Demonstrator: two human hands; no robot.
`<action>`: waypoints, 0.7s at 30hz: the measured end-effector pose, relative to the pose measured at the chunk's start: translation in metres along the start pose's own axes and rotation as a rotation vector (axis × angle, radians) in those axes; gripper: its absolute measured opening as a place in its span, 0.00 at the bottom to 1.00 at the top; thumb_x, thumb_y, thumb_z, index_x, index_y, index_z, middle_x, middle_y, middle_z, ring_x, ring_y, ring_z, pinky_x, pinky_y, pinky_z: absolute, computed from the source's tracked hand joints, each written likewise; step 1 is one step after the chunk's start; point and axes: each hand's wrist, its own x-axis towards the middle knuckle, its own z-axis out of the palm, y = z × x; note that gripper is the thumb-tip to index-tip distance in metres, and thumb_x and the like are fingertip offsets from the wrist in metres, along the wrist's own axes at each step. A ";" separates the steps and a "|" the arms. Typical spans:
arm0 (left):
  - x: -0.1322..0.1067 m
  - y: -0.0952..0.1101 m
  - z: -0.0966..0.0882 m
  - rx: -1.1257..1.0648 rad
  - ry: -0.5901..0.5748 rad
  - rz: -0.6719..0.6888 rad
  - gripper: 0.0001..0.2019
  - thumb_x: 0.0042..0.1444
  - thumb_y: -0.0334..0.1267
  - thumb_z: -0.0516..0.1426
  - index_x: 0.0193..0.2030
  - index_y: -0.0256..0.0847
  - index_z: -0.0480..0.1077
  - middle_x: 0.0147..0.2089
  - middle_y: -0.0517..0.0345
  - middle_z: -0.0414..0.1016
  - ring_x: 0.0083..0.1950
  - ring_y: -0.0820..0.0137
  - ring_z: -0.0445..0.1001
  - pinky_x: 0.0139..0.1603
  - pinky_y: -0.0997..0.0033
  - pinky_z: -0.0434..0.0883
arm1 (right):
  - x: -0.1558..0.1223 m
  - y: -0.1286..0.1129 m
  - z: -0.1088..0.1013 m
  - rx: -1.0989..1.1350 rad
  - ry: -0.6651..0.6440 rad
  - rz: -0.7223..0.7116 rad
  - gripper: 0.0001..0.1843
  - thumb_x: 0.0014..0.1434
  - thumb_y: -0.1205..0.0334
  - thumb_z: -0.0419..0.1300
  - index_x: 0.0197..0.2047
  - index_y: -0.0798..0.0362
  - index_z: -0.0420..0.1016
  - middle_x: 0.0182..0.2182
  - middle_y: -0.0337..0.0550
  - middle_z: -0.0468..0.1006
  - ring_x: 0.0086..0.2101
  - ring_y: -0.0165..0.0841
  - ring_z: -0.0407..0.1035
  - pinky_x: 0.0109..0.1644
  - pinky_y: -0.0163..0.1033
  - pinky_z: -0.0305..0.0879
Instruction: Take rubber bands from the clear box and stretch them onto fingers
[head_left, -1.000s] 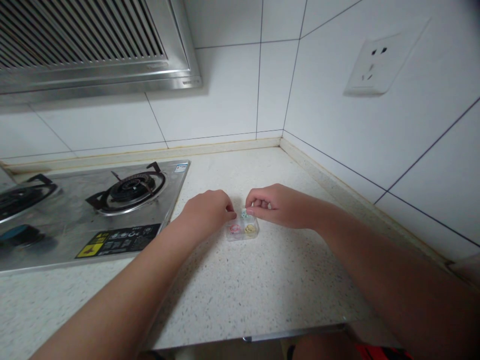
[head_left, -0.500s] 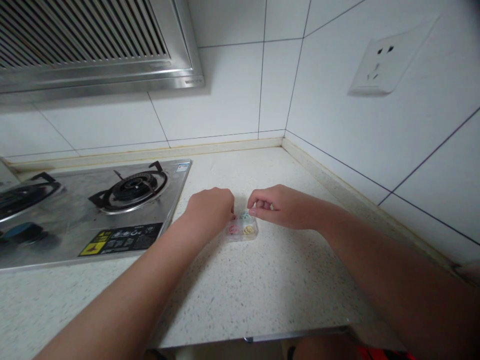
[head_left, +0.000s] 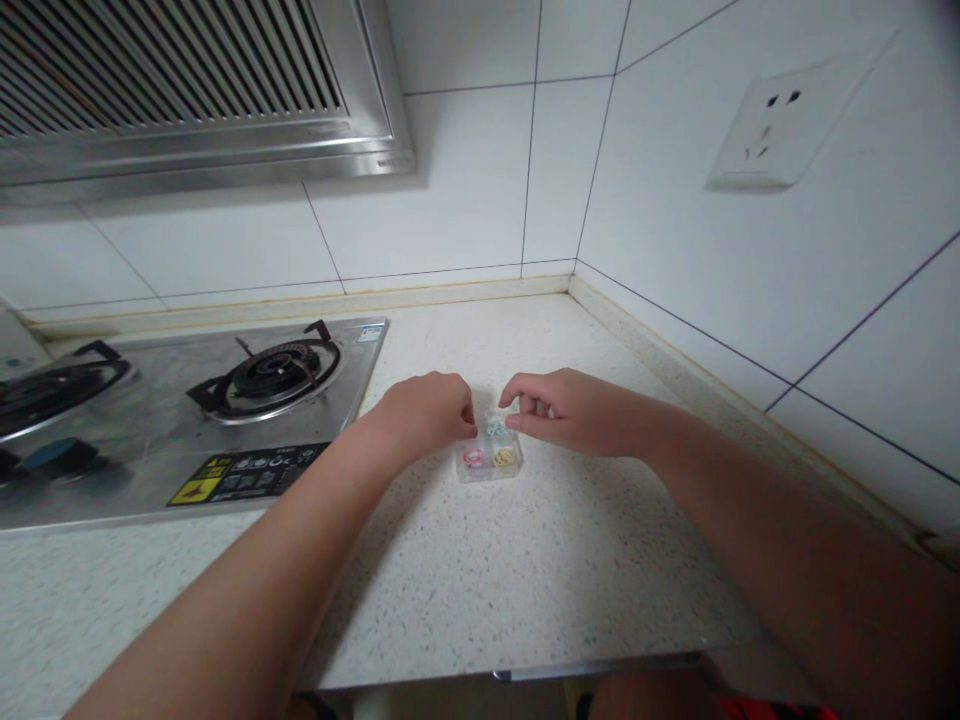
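The clear compartmented box [head_left: 487,475] sits between and under the fingertips, its blue-green bundle [head_left: 496,430] more exposed than a second ago, as the right hand [head_left: 566,412] has parted thumb and forefinger slightly, gripping nothing visible. Nearer the wearer lie a pink bundle [head_left: 473,457] and a yellow bundle [head_left: 503,457]. The left hand [head_left: 427,408] covers the far-left compartment; its pinch is hidden, so I can't tell if it holds anything.

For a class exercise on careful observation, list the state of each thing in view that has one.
Clear box: flat on the counter, pink pieces, green pieces and yellow pieces inside; open or shut unclear.
Left hand: curled at the box; grip unclear.
Right hand: thumb and forefinger apart.
Nearer burner: no flame showing.
Wall socket: no plug in it.
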 end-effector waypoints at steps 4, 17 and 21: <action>-0.001 0.000 -0.003 0.024 0.002 -0.028 0.08 0.54 0.42 0.64 0.40 0.51 0.84 0.38 0.51 0.83 0.37 0.59 0.78 0.35 0.66 0.67 | 0.000 -0.002 0.000 0.008 -0.014 0.001 0.13 0.67 0.54 0.57 0.49 0.53 0.73 0.26 0.37 0.74 0.25 0.29 0.64 0.30 0.36 0.53; -0.003 0.006 -0.006 0.092 -0.020 0.013 0.09 0.56 0.38 0.61 0.42 0.46 0.82 0.41 0.49 0.82 0.41 0.59 0.79 0.36 0.67 0.68 | 0.000 -0.003 -0.002 -0.014 -0.034 -0.010 0.14 0.67 0.54 0.57 0.50 0.53 0.73 0.27 0.37 0.74 0.26 0.30 0.65 0.30 0.36 0.53; -0.004 0.001 -0.005 0.081 -0.027 0.048 0.10 0.58 0.38 0.59 0.41 0.46 0.82 0.41 0.51 0.82 0.39 0.60 0.78 0.34 0.67 0.65 | 0.000 -0.003 -0.001 -0.013 -0.033 -0.007 0.14 0.67 0.55 0.57 0.50 0.54 0.73 0.27 0.37 0.75 0.26 0.29 0.66 0.31 0.36 0.54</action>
